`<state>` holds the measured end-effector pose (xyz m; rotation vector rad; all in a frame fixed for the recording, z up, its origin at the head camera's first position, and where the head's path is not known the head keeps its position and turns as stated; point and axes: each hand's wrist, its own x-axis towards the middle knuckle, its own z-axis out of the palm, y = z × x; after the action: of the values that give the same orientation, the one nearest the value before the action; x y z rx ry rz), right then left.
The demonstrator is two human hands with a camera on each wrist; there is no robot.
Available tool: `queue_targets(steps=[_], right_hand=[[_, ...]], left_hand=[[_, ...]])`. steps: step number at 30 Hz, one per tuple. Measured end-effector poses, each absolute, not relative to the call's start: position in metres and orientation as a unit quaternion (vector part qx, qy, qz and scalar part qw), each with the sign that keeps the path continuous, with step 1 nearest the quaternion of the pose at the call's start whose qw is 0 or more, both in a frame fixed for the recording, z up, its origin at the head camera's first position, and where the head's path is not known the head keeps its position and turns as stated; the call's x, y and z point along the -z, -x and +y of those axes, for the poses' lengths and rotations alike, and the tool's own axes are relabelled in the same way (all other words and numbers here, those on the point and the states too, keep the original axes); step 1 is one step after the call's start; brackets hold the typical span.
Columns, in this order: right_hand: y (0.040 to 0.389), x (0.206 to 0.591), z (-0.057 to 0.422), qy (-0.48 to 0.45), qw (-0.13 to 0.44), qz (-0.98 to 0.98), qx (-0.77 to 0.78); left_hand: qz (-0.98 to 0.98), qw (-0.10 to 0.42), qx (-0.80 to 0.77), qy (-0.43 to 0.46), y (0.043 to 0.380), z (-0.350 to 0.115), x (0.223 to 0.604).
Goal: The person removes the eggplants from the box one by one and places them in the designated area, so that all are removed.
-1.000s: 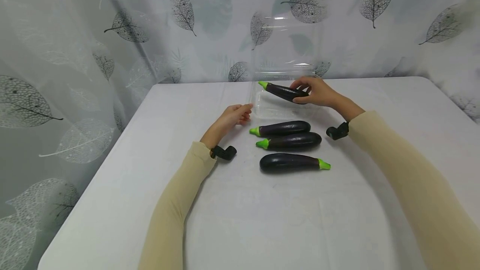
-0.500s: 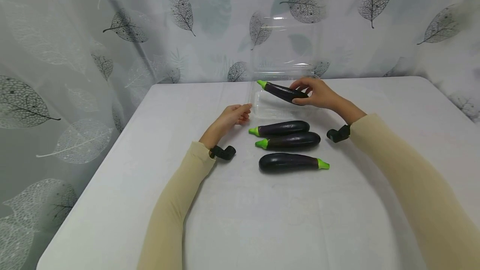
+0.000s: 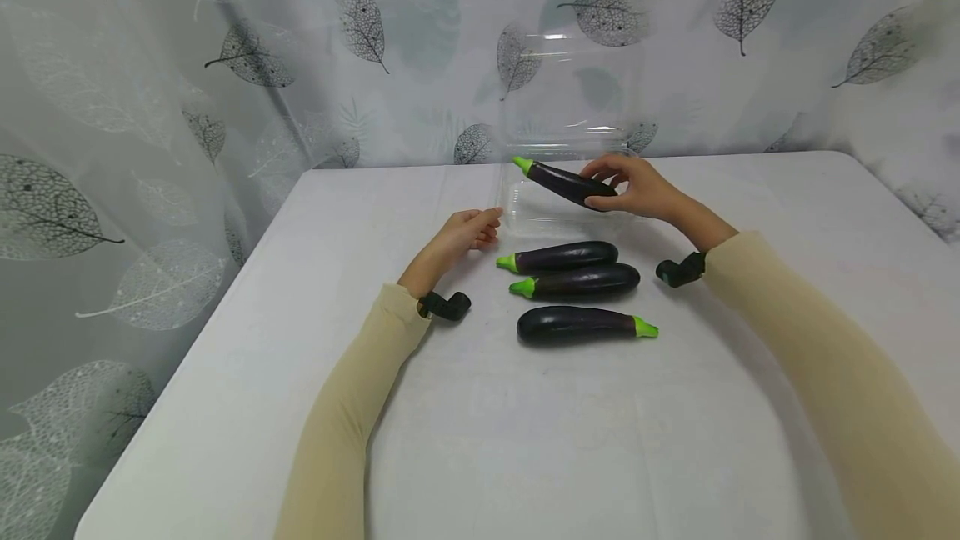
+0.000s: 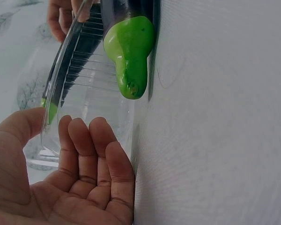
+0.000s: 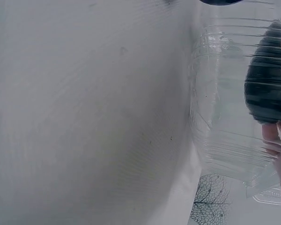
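Note:
My right hand (image 3: pixel 637 186) pinches the thick end of a dark purple eggplant (image 3: pixel 558 180) between thumb and fingers. That eggplant lies tilted over a clear plastic container (image 3: pixel 517 222), green stem to the left and raised. Through the container wall, the right wrist view shows the held eggplant (image 5: pixel 269 82) with fingertips at its end. At the container's left side, my left hand (image 3: pixel 467 232) has its thumb on the rim and bent fingers by the outer wall, as the left wrist view shows. A green eggplant stem (image 4: pixel 131 54) lies just beyond these fingers.
Two eggplants, a farther one (image 3: pixel 568 257) and a nearer one (image 3: pixel 583 282), lie in front of the container, stems left. Another eggplant (image 3: pixel 573 325) lies closer, stem right. The raised clear lid (image 3: pixel 573 82) stands against the leaf-patterned curtain (image 3: pixel 420 40) behind the white table (image 3: pixel 480 440).
The held eggplant's stem end has risen very slightly. Both hands keep nearly the same place and hold, and the eggplants on the table have not moved.

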<state>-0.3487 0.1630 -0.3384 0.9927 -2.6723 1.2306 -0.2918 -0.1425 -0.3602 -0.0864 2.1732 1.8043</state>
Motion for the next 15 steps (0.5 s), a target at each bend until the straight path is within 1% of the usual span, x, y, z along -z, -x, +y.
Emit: queue_targets(steps=[6,15], right_hand=[[0.347,0.336,0.163,-0.329,0.031,-0.858,-0.394],[0.336,0.327,0.163,-0.343,0.032,-0.848,-0.402]], left_hand=[[0.758,0.154,-0.633,0.028,0.293,-0.142,0.362],[0.762,0.156,-0.628,0.03,0.293,-0.141,0.363]])
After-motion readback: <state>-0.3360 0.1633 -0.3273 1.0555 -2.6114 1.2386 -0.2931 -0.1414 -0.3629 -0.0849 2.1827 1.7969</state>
